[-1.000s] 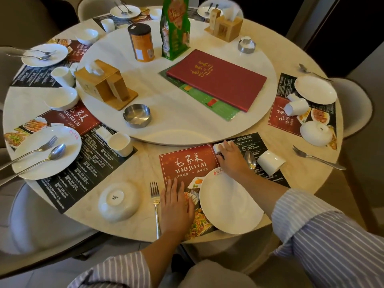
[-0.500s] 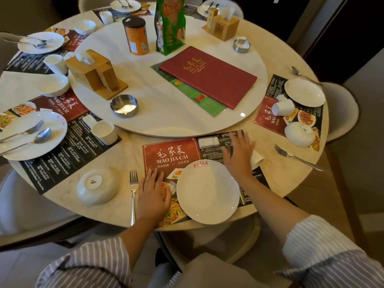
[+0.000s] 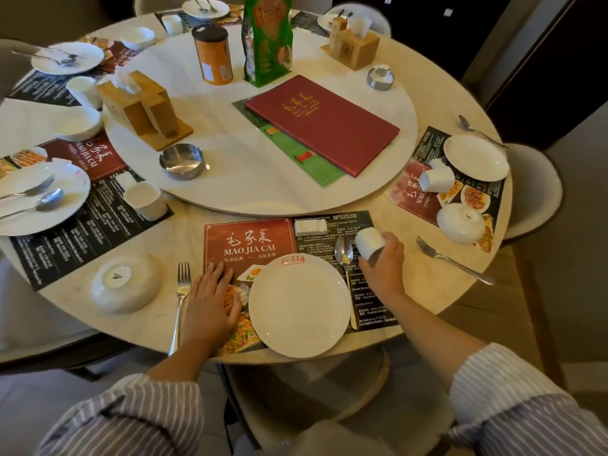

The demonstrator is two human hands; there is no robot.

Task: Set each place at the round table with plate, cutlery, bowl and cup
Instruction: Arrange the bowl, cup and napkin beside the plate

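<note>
Round beige marble tabletop (image 3: pixel 411 278): near its front edge, right hand (image 3: pixel 383 268) grips a white ceramic cup (image 3: pixel 368 242); left hand (image 3: pixel 210 301) lies flat and unclenched beside the round white plate (image 3: pixel 299 306).

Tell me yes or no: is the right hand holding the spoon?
No. The right hand grips a white cup, while the spoon lies untouched beside the plate.

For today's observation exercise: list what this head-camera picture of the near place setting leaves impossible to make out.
- White cup: its mouth, hidden by the right hand.
- Fork: handle end, behind the left hand and forearm.
- Placemat: small print blurred.
</note>
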